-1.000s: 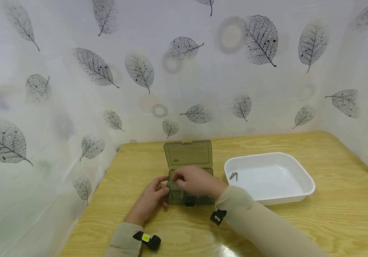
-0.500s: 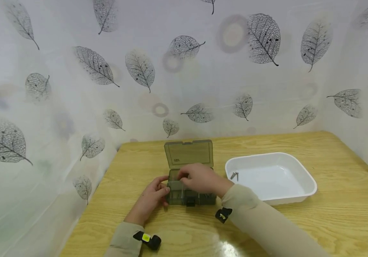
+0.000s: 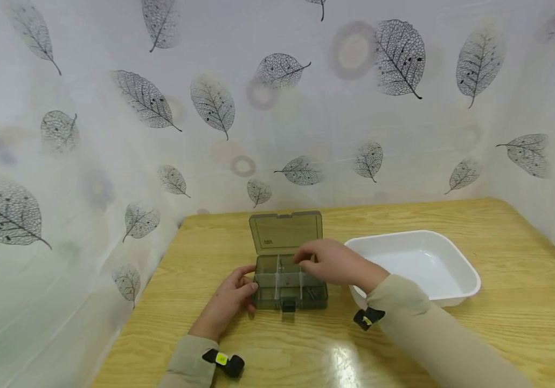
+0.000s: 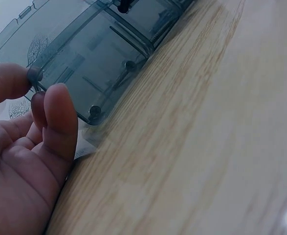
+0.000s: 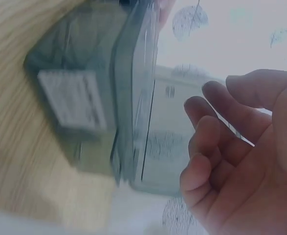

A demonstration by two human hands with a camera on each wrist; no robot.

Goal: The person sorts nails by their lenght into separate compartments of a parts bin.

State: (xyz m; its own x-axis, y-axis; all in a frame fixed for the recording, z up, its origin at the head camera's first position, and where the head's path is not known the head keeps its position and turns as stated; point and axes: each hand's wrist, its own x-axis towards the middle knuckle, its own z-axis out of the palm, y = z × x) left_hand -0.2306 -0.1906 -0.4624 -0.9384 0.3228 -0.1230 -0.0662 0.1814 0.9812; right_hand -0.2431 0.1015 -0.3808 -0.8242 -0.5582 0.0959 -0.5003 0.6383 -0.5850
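A smoky see-through plastic compartment box (image 3: 268, 280) lies on the wooden table, its lid (image 3: 287, 234) raised at the back. With thumb and fingers, my left hand (image 3: 229, 296) grips the box's left end; a fingertip shows dark through the plastic in the left wrist view. My right hand (image 3: 338, 264) hovers over the box's back right, fingers loosely bent and apart, with nothing seen between them in the right wrist view (image 5: 246, 152). Small dark screws (image 3: 311, 292) lie in the front right compartment. A thin metal piece shows in the back middle one (image 3: 281, 265).
A white tray (image 3: 457, 295) stands to the right of the box; the right forearm covers its left front part. The wooden table (image 3: 297, 345) reaches back to a leaf-patterned sheet (image 3: 326, 124) that hangs behind and at the sides.
My right hand has moved right from the back left compartment toward the tray, uncovering the box's dividers. Its arm now covers the screws seen in the tray. The left hand keeps its grip.
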